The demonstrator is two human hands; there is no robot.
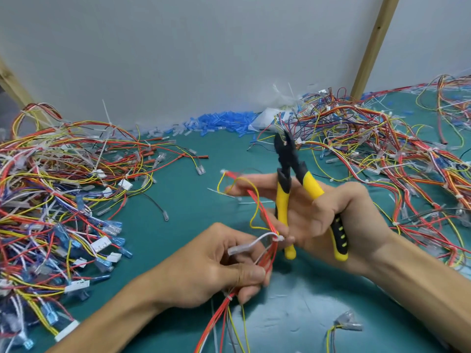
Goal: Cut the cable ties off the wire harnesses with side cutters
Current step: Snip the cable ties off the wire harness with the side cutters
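Observation:
My left hand [216, 266] grips a wire harness [265, 253] of red, yellow and white wires low in the middle. A white cable tie [277, 238] binds the bundle just above my left fingers, and another cable tie [228, 298] sits below my fist. My right hand [331, 220] holds the yellow-handled side cutters [293, 179] upright, jaws parted and pointing away. One handle lies in the palm, the index finger hooked between the handles. The right fingertips touch the harness near the upper tie. The harness's far end [230, 178] loops over the mat, blurred.
A big heap of tied harnesses [56, 205] fills the left of the green mat [183, 220], another heap [395, 149] the right. Blue sleeves [221, 123] lie along the grey wall. A loose connector [349, 324] lies front right. Wooden posts stand at both sides.

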